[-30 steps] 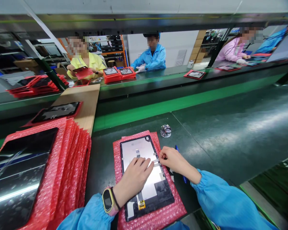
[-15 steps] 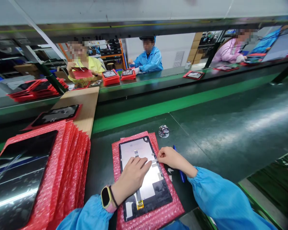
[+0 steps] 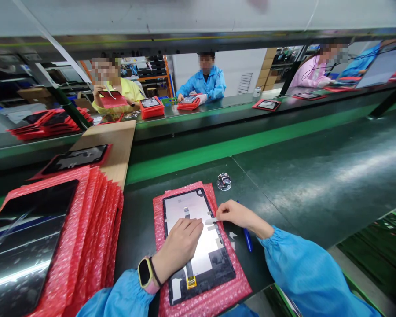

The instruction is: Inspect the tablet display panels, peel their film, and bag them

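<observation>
A tablet panel (image 3: 191, 211) lies back-side up on red bubble wrap (image 3: 218, 290) on the dark green bench. My left hand (image 3: 180, 246) rests flat on its middle, fingers stretched out, pressing the panel. My right hand (image 3: 232, 213) is at the panel's right edge, thumb and fingers pinched on a small pale tape strip (image 3: 211, 219) that lies across the edge. A blue pen (image 3: 247, 237) lies on the bench just under my right wrist. Small white scraps (image 3: 232, 235) lie beside it.
A stack of red bubble-wrapped panels (image 3: 53, 229) fills the left. A clear tape roll (image 3: 223, 181) sits beyond the panel. A wooden board (image 3: 114, 138) holds another panel. Across the conveyor, three people work on similar red-wrapped panels (image 3: 151, 105).
My right hand has drawn the tape strip slightly left along the panel's edge. My left hand stays flat on the panel. The person in blue opposite has leaned onto a panel.
</observation>
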### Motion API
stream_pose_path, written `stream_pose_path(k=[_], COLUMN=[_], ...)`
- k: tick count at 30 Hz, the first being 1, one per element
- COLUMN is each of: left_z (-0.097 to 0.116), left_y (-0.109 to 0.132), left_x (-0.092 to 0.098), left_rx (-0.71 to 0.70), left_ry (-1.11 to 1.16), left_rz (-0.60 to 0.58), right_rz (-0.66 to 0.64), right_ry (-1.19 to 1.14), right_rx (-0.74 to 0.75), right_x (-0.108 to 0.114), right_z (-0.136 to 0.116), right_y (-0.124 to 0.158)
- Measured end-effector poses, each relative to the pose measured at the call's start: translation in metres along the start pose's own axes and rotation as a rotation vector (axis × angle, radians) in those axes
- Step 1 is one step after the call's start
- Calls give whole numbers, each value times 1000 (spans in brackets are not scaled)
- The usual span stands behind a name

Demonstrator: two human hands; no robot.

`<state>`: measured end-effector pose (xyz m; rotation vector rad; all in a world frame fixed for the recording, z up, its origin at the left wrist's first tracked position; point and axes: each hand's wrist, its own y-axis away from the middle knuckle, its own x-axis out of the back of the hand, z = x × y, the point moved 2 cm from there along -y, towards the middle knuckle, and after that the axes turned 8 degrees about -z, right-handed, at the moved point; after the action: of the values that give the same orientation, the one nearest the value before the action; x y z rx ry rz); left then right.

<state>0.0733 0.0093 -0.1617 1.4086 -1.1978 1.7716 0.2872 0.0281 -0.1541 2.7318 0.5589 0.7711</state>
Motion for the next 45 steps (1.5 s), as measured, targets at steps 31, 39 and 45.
stream_pose_path(k=[31, 39, 45], left_z=[1, 2, 2], left_y=[0, -1, 0], left_x=[-2, -1, -2], left_rx=[-29, -6, -16], left_ry=[-93, -96, -61], left_rz=[-102, -139, -31], right_rz=[82, 115, 123], right_ry=[182, 181, 155], right_rx=[19, 44, 50], right_x=[-8, -4, -1], right_z=[-4, -8, -9], right_y=[5, 13, 14])
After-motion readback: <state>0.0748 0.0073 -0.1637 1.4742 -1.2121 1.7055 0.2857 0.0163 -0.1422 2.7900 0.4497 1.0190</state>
